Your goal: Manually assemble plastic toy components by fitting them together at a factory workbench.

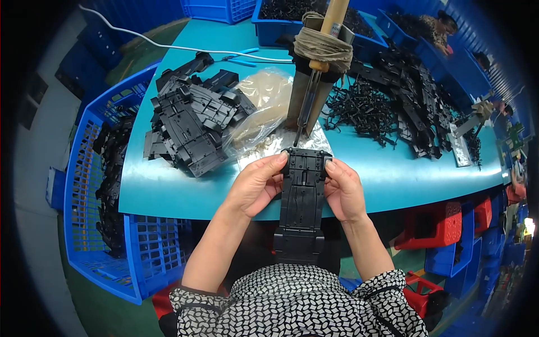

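Note:
A long black plastic chassis (302, 205) lies between my two hands, its far end over the table and its near end close to my body. My left hand (258, 185) grips the far left corner between thumb and fingers. At the opposite corner, my right hand (343, 191) pinches the chassis the same way. Just beyond that far end, the thin tip of a wooden-handled soldering iron (306, 106) points down. Cloth strips (323, 50) bind the iron to an upright stand. A clear plastic bag (261, 106) with pale contents lies beside the stand.
Black chassis pieces (185, 123) are heaped at left on the teal table (382, 188). Small black parts (362, 109) and long black pieces (412, 101) cover the right. A blue crate (135, 247) stands left, a red stool (432, 227) right. Another person (441, 28) sits far right.

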`<control>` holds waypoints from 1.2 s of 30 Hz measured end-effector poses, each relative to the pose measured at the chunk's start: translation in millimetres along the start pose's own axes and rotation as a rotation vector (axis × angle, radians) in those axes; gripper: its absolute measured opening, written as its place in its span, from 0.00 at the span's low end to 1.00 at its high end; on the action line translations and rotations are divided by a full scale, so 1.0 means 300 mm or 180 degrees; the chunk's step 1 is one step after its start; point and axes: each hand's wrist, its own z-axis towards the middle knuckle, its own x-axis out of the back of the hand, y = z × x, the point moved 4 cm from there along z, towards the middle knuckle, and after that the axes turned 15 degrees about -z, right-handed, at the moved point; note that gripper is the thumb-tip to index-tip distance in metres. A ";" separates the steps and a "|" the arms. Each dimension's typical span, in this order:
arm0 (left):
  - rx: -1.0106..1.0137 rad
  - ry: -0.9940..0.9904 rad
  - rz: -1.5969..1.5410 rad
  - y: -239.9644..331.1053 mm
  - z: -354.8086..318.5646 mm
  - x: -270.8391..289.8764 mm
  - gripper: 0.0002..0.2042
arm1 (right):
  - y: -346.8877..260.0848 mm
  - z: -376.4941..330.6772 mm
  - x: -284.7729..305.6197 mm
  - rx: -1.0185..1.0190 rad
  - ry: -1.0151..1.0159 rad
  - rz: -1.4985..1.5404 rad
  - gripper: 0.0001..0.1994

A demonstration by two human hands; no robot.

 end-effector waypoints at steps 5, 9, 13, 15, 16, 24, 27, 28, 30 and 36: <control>-0.0091 -0.0074 -0.0035 0.012 0.010 -0.013 0.14 | -0.029 -0.003 -0.017 0.0158 0.0077 0.0015 0.14; -0.0123 -0.0119 -0.0099 0.021 0.006 -0.029 0.14 | -0.039 -0.004 -0.027 0.0248 0.0035 0.0026 0.14; -0.0152 -0.0115 -0.0122 0.024 0.012 -0.020 0.14 | -0.040 -0.002 -0.034 0.0246 0.0081 0.0065 0.15; -0.0153 -0.0092 -0.0137 0.025 0.012 -0.024 0.14 | -0.038 -0.003 -0.035 0.0256 0.0100 0.0062 0.15; -0.0157 -0.0062 -0.0144 0.025 0.010 -0.026 0.14 | -0.039 -0.005 -0.035 0.0267 0.0112 0.0068 0.15; -0.0153 -0.0011 -0.0133 0.028 0.005 -0.037 0.14 | -0.041 -0.012 -0.042 0.0309 0.0126 0.0092 0.15; -0.0144 0.0017 -0.0140 0.030 0.003 -0.032 0.14 | -0.038 -0.011 -0.046 0.0312 0.0119 0.0072 0.15; -0.0149 0.0029 -0.0152 0.031 0.003 -0.031 0.14 | -0.039 -0.010 -0.047 0.0327 0.0111 0.0061 0.15; -0.0157 0.0048 -0.0154 0.031 0.002 -0.028 0.14 | -0.039 -0.010 -0.049 0.0325 0.0097 0.0059 0.15; -0.0168 0.0017 -0.0266 0.029 0.010 -0.031 0.12 | -0.045 -0.013 -0.053 0.0378 0.0159 0.0030 0.15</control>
